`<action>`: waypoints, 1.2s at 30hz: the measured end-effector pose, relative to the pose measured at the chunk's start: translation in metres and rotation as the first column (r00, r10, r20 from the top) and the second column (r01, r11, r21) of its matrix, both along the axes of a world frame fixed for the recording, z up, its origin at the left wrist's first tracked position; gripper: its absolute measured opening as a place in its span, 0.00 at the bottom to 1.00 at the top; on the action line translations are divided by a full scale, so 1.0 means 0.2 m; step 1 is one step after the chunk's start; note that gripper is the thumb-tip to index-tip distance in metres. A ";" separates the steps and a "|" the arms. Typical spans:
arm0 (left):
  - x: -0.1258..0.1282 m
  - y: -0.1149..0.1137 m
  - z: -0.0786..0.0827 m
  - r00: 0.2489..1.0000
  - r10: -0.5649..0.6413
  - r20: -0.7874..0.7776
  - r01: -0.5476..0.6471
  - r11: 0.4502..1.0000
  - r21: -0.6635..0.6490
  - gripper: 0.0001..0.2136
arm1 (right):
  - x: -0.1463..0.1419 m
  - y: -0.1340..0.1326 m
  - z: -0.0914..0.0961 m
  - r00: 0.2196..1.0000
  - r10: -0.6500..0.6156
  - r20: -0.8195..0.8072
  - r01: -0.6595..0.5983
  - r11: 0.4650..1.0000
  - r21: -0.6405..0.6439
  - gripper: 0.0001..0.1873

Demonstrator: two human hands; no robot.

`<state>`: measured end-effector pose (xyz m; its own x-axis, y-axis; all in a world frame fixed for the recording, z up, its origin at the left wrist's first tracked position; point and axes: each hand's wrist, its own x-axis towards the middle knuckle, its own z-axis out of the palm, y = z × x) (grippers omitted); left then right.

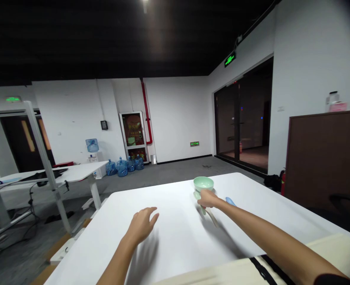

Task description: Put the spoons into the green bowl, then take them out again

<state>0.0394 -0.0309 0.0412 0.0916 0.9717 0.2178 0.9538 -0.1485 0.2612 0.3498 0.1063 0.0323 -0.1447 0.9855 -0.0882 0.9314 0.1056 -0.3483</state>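
Observation:
My left hand [142,225] hovers over the left part of the white table [175,245], holding nothing, its thumb apart from the other fingers. Farther out and to the right, my right hand [209,198] is closed on a light green spoon [197,195], whose other end shows below the fingers. A thin beige utensil [212,217] lies below the same hand; its upper end is hidden, so whether I grip it too I cannot tell. Just beyond the hand stands a green bowl [203,183]. A blue spoon [230,201] rests to the right, partly behind my right forearm.
Cream cloth with black straps [234,273] lies along the table's near edge. Another white table [77,172] with a metal frame [41,146] and cables stands at left. Blue water bottles [122,168] sit by the far wall. A brown cabinet [323,158] rises at right.

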 end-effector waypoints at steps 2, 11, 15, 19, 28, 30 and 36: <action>0.00 0.00 0.00 1.000 0.000 0.000 0.000 1.000 -0.002 0.25 | -0.07 0.00 -0.02 1.000 0.020 -0.021 -0.021 0.999 -0.025 0.07; 0.00 -0.01 0.01 1.000 0.004 0.002 -0.004 1.000 -0.003 0.24 | -0.26 0.04 -0.22 0.998 0.009 -0.067 -0.017 0.993 -0.121 0.04; 0.00 0.00 0.01 1.000 0.005 0.000 -0.005 1.000 -0.003 0.25 | -0.27 0.04 -0.28 0.997 0.054 -0.057 -0.061 0.990 -0.125 0.03; -0.01 0.00 0.00 1.000 0.007 -0.001 -0.007 1.000 -0.004 0.24 | -0.28 0.03 -0.30 0.995 0.076 -0.057 -0.083 0.987 -0.137 0.02; 0.00 -0.01 0.01 1.000 0.008 -0.010 -0.008 1.000 -0.003 0.25 | -0.29 0.01 -0.31 0.997 0.064 -0.051 -0.072 0.981 -0.181 0.02; 0.00 -0.01 0.01 1.000 0.005 -0.011 -0.005 1.000 -0.004 0.24 | -0.29 0.01 -0.31 0.995 0.076 -0.060 -0.086 0.979 -0.183 0.01; -0.01 -0.01 0.01 1.000 0.004 -0.009 -0.004 1.000 -0.003 0.25 | -0.28 0.02 -0.33 0.993 0.103 -0.061 -0.113 0.976 -0.184 0.06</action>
